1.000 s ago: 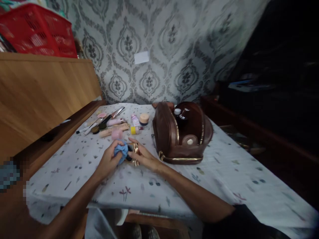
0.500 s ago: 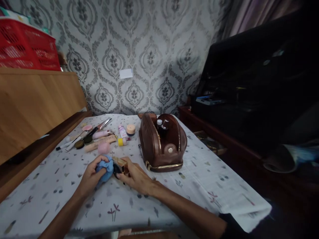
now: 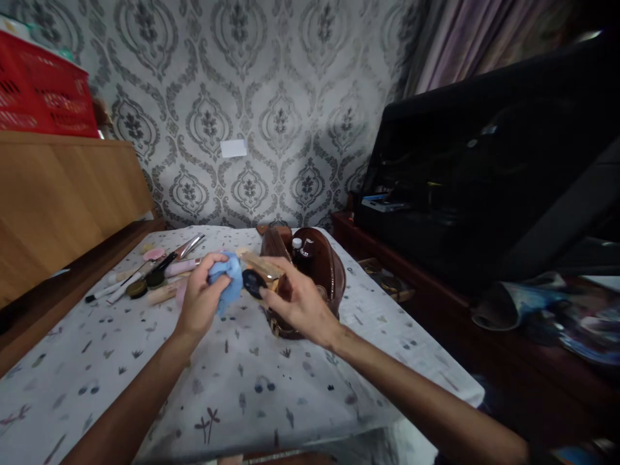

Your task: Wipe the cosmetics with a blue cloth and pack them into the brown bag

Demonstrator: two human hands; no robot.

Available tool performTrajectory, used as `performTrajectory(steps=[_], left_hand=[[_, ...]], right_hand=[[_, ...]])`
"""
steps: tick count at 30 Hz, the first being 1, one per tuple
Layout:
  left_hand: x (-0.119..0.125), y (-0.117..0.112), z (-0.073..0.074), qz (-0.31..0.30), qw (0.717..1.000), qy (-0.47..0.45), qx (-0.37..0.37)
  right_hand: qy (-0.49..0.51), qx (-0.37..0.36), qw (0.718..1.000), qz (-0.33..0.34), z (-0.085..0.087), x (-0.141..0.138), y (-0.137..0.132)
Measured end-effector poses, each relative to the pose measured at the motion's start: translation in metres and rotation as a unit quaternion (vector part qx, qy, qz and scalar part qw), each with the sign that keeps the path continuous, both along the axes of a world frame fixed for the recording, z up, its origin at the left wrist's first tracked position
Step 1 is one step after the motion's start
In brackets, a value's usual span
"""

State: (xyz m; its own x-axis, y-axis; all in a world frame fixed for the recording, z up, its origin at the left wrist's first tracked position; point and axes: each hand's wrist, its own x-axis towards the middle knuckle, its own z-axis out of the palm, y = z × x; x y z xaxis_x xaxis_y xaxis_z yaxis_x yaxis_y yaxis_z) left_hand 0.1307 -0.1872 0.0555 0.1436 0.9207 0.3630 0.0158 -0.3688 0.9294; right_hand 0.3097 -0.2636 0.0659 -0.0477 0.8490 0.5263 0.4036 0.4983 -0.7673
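My left hand point(image 3: 199, 298) is closed on a crumpled blue cloth point(image 3: 229, 281), its fingers pressed into the folds. Close by on the right, my right hand point(image 3: 306, 305) grips a gold bottle-like container point(image 3: 264, 266) with a dark oval end point(image 3: 252, 284); its exact kind is unclear. The cloth is beside the container, and I cannot tell whether they touch. Behind my right hand stands an unzipped brown leather toiletry bag point(image 3: 340, 261), partly covered by it. Inside the bag are a white-capped bottle point(image 3: 296, 244) and another dark bottle with a clear top point(image 3: 307, 248).
On the patterned tablecloth point(image 3: 194, 387) at left lie makeup brushes point(image 3: 119, 292), small dark jars point(image 3: 137, 289), a lilac tube point(image 3: 182, 267) and a pink round item point(image 3: 154, 254). A wooden panel point(image 3: 72, 206) borders the left; a large black screen point(image 3: 484, 174) stands at right.
Both hands have risen off the table and shifted right, carrying the cloth and gold container, so my right hand now overlaps the bag. The view has turned slightly right.
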Motion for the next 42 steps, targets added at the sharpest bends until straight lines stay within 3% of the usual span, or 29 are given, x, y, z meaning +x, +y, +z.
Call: performTrajectory(steps=[6, 14, 18, 23, 27, 31, 34, 42], left_hand=[[0.054, 0.01, 0.033, -0.091, 0.993, -0.07, 0.025], [0.093, 0.023, 0.032, -0.134, 0.989, -0.063, 0.02], [0.093, 0.017, 0.025, -0.149, 0.988, -0.035, 0.017], [0.08, 0.011, 0.009, -0.091, 0.993, -0.005, 0.075], [0.069, 0.017, -0.012, -0.051, 0.995, -0.002, 0.084], [0.059, 0.029, -0.032, -0.073, 0.996, -0.036, 0.024], [0.057, 0.036, -0.042, -0.075, 0.995, -0.069, 0.001], [0.063, 0.04, -0.063, -0.079, 0.994, -0.064, -0.032]], right_hand=[[-0.018, 0.002, 0.996, -0.082, 0.039, 0.04, 0.0], [-0.127, -0.031, 0.981, -0.144, 0.054, 0.077, 0.007], [-0.202, -0.017, 0.964, -0.173, 0.059, 0.086, 0.008], [-0.299, -0.031, 0.935, -0.191, 0.059, 0.092, 0.012], [-0.362, -0.147, 0.904, -0.174, 0.058, 0.088, 0.027], [-0.416, -0.298, 0.85, -0.125, 0.066, 0.083, 0.049], [-0.442, -0.355, 0.816, -0.112, 0.071, 0.08, 0.061], [-0.546, -0.331, 0.758, -0.136, 0.068, 0.071, 0.074]])
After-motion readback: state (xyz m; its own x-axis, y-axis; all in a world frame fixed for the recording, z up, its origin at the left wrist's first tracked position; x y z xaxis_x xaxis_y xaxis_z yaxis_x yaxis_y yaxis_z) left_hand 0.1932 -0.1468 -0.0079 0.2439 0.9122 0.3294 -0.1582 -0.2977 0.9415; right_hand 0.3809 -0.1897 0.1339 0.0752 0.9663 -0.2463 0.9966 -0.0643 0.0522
